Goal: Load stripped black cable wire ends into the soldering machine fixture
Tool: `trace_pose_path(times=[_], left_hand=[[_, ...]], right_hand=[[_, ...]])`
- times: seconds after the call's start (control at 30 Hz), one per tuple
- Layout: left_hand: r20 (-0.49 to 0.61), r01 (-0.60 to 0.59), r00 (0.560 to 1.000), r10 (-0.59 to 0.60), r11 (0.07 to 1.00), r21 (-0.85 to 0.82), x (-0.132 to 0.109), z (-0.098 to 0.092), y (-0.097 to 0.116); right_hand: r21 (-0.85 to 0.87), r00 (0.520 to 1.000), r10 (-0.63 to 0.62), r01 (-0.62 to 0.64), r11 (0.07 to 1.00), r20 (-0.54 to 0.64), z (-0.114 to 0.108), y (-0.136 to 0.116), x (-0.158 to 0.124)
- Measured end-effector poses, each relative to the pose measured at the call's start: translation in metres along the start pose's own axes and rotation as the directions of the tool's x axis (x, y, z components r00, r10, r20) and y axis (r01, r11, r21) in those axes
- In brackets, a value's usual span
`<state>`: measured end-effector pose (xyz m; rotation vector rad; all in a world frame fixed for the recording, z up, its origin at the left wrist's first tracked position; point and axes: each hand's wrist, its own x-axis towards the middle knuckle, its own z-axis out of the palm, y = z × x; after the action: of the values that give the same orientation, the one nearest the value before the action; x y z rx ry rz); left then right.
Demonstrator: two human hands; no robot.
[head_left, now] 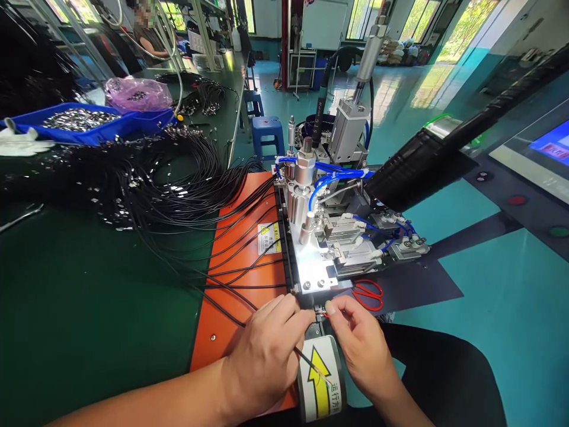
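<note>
My left hand [271,347] is closed, with a black cable [304,357] running under its fingers. The cable's end shows thin bare-looking wires and hangs over a white label with a yellow arrow [319,379]. My left fingertips rest at a small metal fixture [318,325] at the machine's front edge. Facing it from the right, my right hand [362,347] pinches fine wires [326,314], one of them red, at that fixture. What the wires connect to is mostly hidden by the fingertips. More black cables [242,286] cross the orange plate [231,338] toward the machine.
Pneumatic cylinders [302,201] and blue hoses stand just beyond my hands. Red-handled scissors [368,295] lie at the right. On the green table [89,296] are a heap of black cables [178,190] and a blue tray [89,135] of small metal parts. A person [151,38] sits farther back.
</note>
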<state>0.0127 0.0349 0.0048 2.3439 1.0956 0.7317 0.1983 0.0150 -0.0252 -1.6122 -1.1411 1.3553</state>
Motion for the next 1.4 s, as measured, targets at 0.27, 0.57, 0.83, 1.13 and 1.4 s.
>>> trace_pose_path(times=[0.27, 0.57, 0.83, 1.13, 1.4], left_hand=[[-0.021, -0.014, 1.000, 0.014, 1.000, 0.001, -0.0001, 0.0009, 0.0002], [-0.035, -0.026, 0.999, 0.026, 1.000, 0.008, 0.0012, 0.0017, -0.0011], [-0.041, -0.036, 0.999, 0.036, 0.999, -0.007, 0.0000, 0.0008, -0.0012], [-0.038, -0.025, 0.999, 0.024, 1.000, -0.010, 0.0008, -0.0003, 0.0006], [-0.038, -0.028, 0.999, 0.027, 0.999, -0.016, 0.0019, -0.0002, -0.0001]], right_hand=[[-0.041, 0.999, -0.019, 0.018, 0.999, -0.044, 0.0018, -0.0019, -0.0002], [-0.070, 0.997, 0.000, -0.006, 0.998, -0.082, 0.0067, -0.0010, -0.0029], [-0.170, 0.988, -0.091, 0.069, 0.983, -0.125, 0.0079, -0.0018, -0.0049], [-0.186, 0.991, -0.059, 0.035, 0.982, -0.122, 0.0075, -0.0025, -0.0052], [-0.167, 0.990, -0.081, 0.060, 0.984, -0.119, 0.0085, -0.0056, -0.0065]])
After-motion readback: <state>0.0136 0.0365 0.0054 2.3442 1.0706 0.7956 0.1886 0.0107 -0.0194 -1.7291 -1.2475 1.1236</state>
